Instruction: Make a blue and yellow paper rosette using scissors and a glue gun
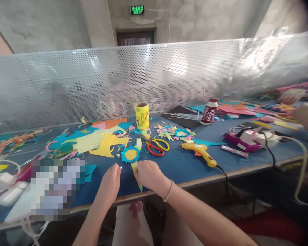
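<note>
On the blue tabletop before me lies a paper flower (130,155) with a yellow centre and a ruffled blue rim. A pointed yellow paper strip (140,182) hangs below it, reaching toward the table edge. My right hand (150,174) is closed over the strip, fingertips pressed at its upper part. To the left, my left hand (111,181) is closed in a pinch, apart from the flower; whatever its fingertips hold is hidden. Scissors (156,147) with red and yellow handles lie just beyond my right hand. A yellow glue gun (200,152) rests to the right.
Yellow paper sheets (105,144) and scraps spread behind the flower. A yellow tape roll (142,116) and a Costa bottle (209,111) stand farther back. More paper flowers (182,132) lie near the scissors. Another person's arm (306,118) is at right. A perforated screen (92,82) bounds the table.
</note>
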{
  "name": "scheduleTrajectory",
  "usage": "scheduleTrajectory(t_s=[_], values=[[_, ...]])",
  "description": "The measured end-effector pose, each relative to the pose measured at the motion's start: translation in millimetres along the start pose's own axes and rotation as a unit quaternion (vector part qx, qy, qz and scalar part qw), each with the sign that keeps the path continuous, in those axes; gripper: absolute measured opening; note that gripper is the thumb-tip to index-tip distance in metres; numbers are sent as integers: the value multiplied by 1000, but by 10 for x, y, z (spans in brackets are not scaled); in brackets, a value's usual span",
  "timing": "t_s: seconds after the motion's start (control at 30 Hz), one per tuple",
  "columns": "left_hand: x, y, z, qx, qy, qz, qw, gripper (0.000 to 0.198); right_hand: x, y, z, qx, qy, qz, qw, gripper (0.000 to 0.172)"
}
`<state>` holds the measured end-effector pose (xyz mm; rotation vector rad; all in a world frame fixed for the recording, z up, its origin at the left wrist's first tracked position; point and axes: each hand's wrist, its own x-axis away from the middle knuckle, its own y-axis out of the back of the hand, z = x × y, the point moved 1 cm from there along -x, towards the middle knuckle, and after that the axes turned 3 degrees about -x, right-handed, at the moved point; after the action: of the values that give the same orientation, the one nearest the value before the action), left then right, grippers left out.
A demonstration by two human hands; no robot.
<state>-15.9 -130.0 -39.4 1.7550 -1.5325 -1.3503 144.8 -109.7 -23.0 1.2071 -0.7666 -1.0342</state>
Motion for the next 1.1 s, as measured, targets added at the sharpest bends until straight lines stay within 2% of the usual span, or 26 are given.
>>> scheduleTrajectory(t_s=[0.07, 0.17, 0.23, 0.27, 0.33, 0.47, 0.5, 0.53, 0.67, 0.77, 0.83, 0.87, 0.93, 1.0, 1.1], values=[[-6, -1, -20, 27, 21, 8, 999, 31, -1, 19, -57, -5, 15, -2, 1000, 22], [-75, 6, -85, 102, 69, 52, 991, 38, 10, 73, -131, -36, 51, -51, 997, 20], [-154, -8, -141, 209, 126, 92, 966, 39, 13, 138, -167, -77, 81, -94, 989, 17], [-202, -23, -172, 278, 159, 106, 941, 39, 10, 179, -181, -102, 95, -115, 984, 16], [-312, -59, -235, 423, 218, 114, 872, 40, -5, 273, -206, -163, 133, -141, 967, 16], [-592, -105, -362, 636, 200, 135, 733, 32, -146, 454, -280, -299, 204, -133, 923, 19], [-673, -101, -379, 669, 201, 121, 705, 29, -219, 489, -307, -319, 208, -128, 916, 20], [-759, -92, -392, 688, 194, 104, 692, 26, -309, 520, -335, -331, 210, -125, 911, 21], [-1128, -42, -390, 695, 155, 70, 699, 27, -739, 620, -432, -334, 182, -85, 921, 23], [-1372, -58, -299, 678, 156, 40, 717, 29, -938, 696, -547, -257, 111, -99, 955, 28], [-1486, -98, -188, 652, 170, -20, 739, 31, -941, 720, -664, -178, 72, -125, 973, 28], [-1524, -123, -125, 641, 183, -51, 743, 32, -910, 712, -727, -154, 57, -128, 978, 23], [-1564, -167, -4, 626, 203, -103, 746, 35, -824, 634, -834, -19, 3, -57, 998, 15], [-1563, -191, 86, 607, 211, -133, 755, 35, -744, 514, -871, 43, -13, 10, 999, 19], [-1516, -184, 136, 589, 205, -165, 764, 32, -709, 368, -803, 80, -4, 18, 997, 28]])
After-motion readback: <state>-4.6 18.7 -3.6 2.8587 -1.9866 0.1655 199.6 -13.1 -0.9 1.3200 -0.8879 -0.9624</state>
